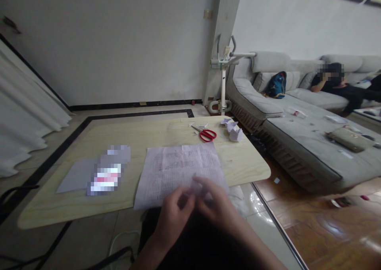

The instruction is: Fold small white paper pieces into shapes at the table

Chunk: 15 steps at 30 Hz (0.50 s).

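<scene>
A large sheet of written-on paper (181,167) lies on the light wooden table (143,137) in front of me. My left hand (172,218) and my right hand (218,206) meet at its near edge, fingers pinched together on a small piece of paper (198,188) between them. Red-handled scissors (206,134) lie at the far side of the table, beside some small paper scraps. Folded white paper pieces (233,129) sit at the far right corner.
Grey sheets (80,175) lie on the table's left part. A grey sofa (297,123) stands to the right with a blue bag (276,85) and a person lying on it. A white stand (223,79) rises behind the table. Curtains (24,115) hang at left.
</scene>
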Motion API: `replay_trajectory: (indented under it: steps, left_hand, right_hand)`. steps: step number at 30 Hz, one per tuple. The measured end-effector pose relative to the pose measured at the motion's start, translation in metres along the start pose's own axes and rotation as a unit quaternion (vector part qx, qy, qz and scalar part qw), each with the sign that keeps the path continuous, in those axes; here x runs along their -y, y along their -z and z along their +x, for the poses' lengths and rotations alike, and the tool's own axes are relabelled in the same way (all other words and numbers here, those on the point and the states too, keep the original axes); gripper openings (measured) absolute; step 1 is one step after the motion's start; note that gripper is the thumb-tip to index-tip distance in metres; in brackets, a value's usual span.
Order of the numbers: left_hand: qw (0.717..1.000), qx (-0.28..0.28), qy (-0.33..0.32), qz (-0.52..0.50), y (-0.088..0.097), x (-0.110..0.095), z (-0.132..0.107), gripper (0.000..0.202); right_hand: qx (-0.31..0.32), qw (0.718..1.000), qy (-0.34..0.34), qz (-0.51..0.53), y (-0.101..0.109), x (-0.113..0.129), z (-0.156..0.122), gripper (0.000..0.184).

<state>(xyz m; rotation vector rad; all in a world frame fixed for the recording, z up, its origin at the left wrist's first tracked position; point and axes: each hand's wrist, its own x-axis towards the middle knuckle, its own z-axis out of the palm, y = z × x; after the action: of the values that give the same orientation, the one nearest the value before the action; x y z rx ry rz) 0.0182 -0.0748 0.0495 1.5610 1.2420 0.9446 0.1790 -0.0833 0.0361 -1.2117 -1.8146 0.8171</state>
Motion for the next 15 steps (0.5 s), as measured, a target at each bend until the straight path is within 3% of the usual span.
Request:
replay_trajectory:
  steps: [15]
  left_hand:
    - [0.996, -0.013, -0.043, 0.078, -0.001, 0.013, 0.0, 0.012]
  right_hand:
    - [0.003, 0.998, 0.036, -0.047, 0.0, 0.002, 0.0, 0.054]
